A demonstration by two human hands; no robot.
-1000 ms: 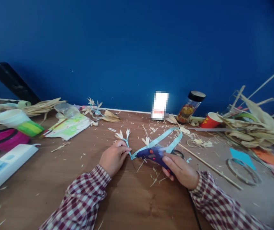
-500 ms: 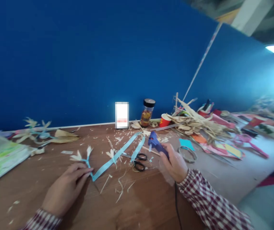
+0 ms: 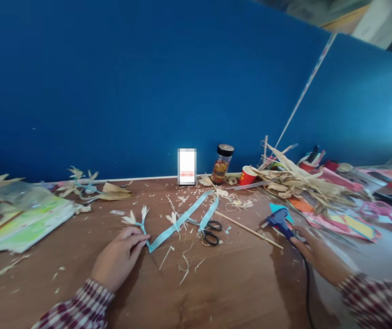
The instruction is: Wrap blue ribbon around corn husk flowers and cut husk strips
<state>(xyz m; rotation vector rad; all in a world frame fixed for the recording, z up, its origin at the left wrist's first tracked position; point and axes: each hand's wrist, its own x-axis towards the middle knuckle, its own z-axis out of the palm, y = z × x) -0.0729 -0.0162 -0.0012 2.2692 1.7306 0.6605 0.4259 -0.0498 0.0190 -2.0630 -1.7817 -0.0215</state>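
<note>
My left hand (image 3: 120,256) rests on the wooden table (image 3: 79,274), fingers pressed together on the end of a light blue ribbon (image 3: 182,219) where a small pale husk flower (image 3: 136,217) is attached. The ribbon runs up and right in a loop toward black scissors (image 3: 211,230). My right hand (image 3: 314,253) is out to the right, gripping the handle of a blue glue gun (image 3: 278,221) that sits low on the table with its nozzle pointing left. Its black cord (image 3: 307,288) trails toward me.
A thin wooden stick (image 3: 249,229) lies between scissors and glue gun. At the back stand a jar (image 3: 222,164), a red cup (image 3: 248,175) and a heap of dried husks (image 3: 295,180). Coloured paper (image 3: 340,221) lies right, a green sheet (image 3: 20,224) left. Husk scraps litter the table.
My right hand has carried the glue gun away from the ribbon, out to the right and down to the table. My left hand stays on the ribbon end. The camera has turned right.
</note>
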